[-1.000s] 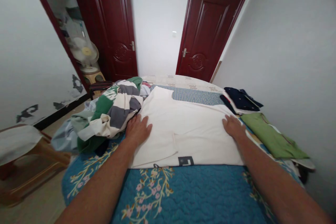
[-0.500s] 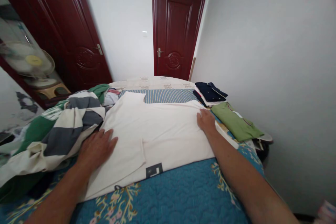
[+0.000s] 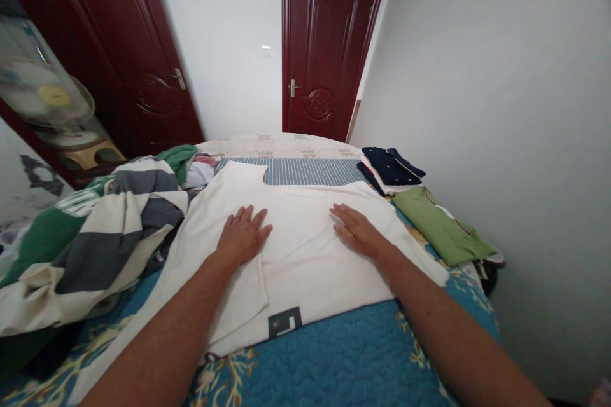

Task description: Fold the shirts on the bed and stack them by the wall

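Note:
A white T-shirt (image 3: 300, 248) lies spread over the teal floral quilt (image 3: 344, 350), with a dark printed patch (image 3: 285, 322) showing near its close edge. On its left half rests my left hand (image 3: 244, 234), palm down with the fingers apart. My right hand (image 3: 359, 229) is on or just over the right half of the cloth, its fingers stretched toward the middle. Neither hand grips anything. Part of the shirt is hidden under my forearms, and a strip of it reaches out at the lower left.
To the left is a heap of rumpled clothes, with a striped grey and cream garment (image 3: 119, 229) on top. At the right lie a folded green shirt (image 3: 442, 226) and a stack topped by a folded navy shirt (image 3: 392, 165). A striped mat (image 3: 310, 172) shows behind.
My left hand has moved right, from the shirt's left edge onto its middle-left. My right hand has come inward from the right edge. The view has tipped slightly downward.

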The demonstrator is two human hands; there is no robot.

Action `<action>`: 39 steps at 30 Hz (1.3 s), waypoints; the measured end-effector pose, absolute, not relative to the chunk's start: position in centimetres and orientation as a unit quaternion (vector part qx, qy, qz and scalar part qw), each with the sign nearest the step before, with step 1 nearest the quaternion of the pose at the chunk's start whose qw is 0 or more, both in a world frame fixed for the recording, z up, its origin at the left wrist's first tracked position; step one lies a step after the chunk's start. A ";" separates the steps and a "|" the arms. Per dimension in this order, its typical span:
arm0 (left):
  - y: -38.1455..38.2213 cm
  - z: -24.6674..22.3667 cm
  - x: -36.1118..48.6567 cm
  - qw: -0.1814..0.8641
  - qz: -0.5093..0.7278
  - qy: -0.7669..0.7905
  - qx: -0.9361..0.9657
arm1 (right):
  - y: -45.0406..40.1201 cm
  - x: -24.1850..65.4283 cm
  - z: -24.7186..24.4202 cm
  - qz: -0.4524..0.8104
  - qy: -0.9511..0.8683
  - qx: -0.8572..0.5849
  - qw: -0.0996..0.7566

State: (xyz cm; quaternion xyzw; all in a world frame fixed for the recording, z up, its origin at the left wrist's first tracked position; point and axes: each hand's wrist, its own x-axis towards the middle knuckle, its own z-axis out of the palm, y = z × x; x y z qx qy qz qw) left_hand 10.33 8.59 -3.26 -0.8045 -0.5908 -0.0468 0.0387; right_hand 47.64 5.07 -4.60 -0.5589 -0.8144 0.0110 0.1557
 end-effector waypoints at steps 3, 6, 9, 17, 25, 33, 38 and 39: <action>8.4 -3.9 10.1 0.047 -0.062 -0.588 -0.805 | 5.4 46.3 -4.8 0.037 -0.824 -0.556 0.098; 8.3 -4.0 9.7 0.045 -0.070 -0.591 -0.802 | 7.6 45.6 -4.6 0.036 -0.813 -0.577 0.072; 8.3 -3.9 9.8 0.042 -0.076 -0.595 -0.799 | 11.1 44.8 -4.2 0.028 -0.794 -0.605 0.059; 8.2 -3.9 10.0 0.021 -0.069 -0.647 -0.759 | 18.8 44.1 -4.9 0.010 -0.725 -0.687 0.052; 8.6 -4.3 9.9 0.017 -0.062 -0.698 -0.713 | 20.9 44.6 -5.2 -0.064 -0.684 -0.716 0.126; 7.9 -3.8 10.2 0.002 -0.077 -0.699 -0.711 | 17.1 43.7 -6.6 -0.111 -0.785 -0.554 0.253; 7.8 -3.8 10.3 -0.014 -0.091 -0.700 -0.709 | 12.6 42.7 -7.2 -0.032 -0.843 -0.497 0.203; 7.7 -3.8 10.4 -0.018 -0.093 -0.700 -0.708 | 11.6 42.2 -7.2 -0.019 -0.846 -0.500 0.184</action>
